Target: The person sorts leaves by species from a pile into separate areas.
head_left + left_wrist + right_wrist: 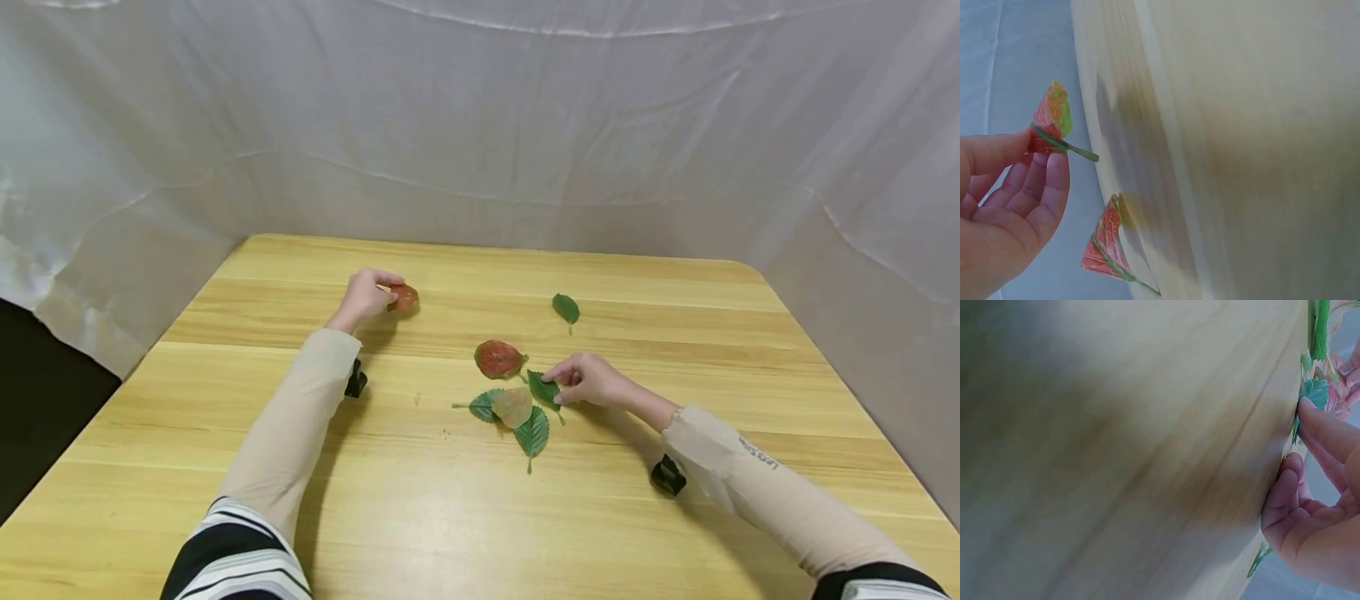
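My left hand (369, 293) is held over the far left part of the table, pinching a red leaf (405, 297) between thumb and fingers. The left wrist view shows this leaf (1050, 119) red with a yellow-green edge and a green stem, clear of the tabletop. My right hand (588, 379) is low at the table, thumb and finger at the edges of a dark green leaf (542, 388). Beside it lie a red leaf (498, 359), a pale orange-green leaf (513, 407) and two green leaves, one to the left (484, 405) and one in front (533, 431).
A single green leaf (566, 307) lies farther back on the wooden table (420, 533). Pale sheeting (495, 117) hangs behind the table and along its sides. A black wrist camera (667, 476) sits under the right forearm, another (356, 380) at the left wrist.
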Demonstrator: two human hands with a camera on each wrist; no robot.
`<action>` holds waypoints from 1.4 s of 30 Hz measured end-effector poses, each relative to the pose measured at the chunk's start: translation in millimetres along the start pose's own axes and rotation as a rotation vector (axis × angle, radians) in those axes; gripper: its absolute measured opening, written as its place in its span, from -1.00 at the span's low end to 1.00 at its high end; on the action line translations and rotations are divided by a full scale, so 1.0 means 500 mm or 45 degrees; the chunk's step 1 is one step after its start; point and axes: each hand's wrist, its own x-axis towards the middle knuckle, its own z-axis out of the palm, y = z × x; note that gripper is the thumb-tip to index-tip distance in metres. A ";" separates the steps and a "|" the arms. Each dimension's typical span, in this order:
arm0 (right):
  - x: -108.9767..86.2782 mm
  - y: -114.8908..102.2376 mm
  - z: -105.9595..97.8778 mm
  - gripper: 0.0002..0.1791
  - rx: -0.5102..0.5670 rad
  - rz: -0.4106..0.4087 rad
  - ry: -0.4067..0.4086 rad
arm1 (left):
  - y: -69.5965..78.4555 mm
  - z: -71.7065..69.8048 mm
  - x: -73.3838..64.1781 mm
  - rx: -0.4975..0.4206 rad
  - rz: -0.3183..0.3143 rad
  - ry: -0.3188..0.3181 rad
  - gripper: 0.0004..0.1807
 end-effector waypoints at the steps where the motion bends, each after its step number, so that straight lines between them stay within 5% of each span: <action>1: 0.000 0.000 0.000 -0.66 0.000 0.000 0.001 | -0.001 0.000 0.000 -0.001 -0.001 -0.003 -0.67; 16: 0.000 -0.004 0.001 -0.66 0.006 0.000 -0.001 | -0.008 0.008 -0.005 0.068 -0.014 -0.034 -0.67; 26: -0.002 -0.008 -0.001 -0.66 0.009 0.001 -0.001 | -0.002 0.006 -0.007 -0.094 -0.054 -0.065 -0.69; 31: -0.002 -0.009 -0.001 -0.66 0.007 0.009 -0.001 | 0.001 0.004 -0.008 -0.135 -0.078 -0.013 -0.73; 42: 0.000 -0.008 -0.002 -0.67 0.012 0.010 -0.001 | 0.021 0.002 -0.018 -0.037 -0.089 0.034 -0.78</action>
